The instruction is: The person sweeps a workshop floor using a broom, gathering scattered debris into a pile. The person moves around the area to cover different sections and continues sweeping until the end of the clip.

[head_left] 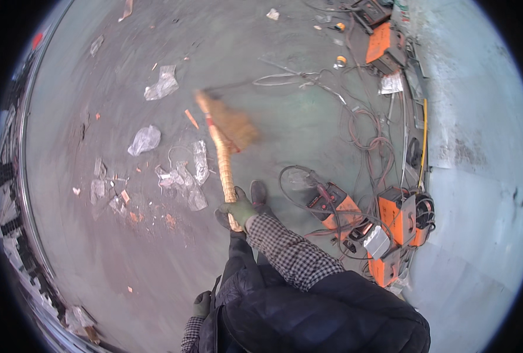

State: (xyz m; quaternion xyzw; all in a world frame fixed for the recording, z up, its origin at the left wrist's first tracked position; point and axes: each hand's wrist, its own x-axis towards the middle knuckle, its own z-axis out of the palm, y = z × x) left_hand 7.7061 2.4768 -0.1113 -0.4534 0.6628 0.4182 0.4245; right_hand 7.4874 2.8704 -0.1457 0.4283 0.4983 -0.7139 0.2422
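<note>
- Your right hand (238, 210) has its grip closed tight around the broom (223, 147) handle, with the brush end out on the floor (285, 129) ahead of your feet.
- Your left hand (201, 304) hangs low by your coat; you cannot tell if it holds anything.
- Plastic scraps (182, 176) and small bits still lie loose toward the floor's left edge, so much sweeping looks left.
</note>
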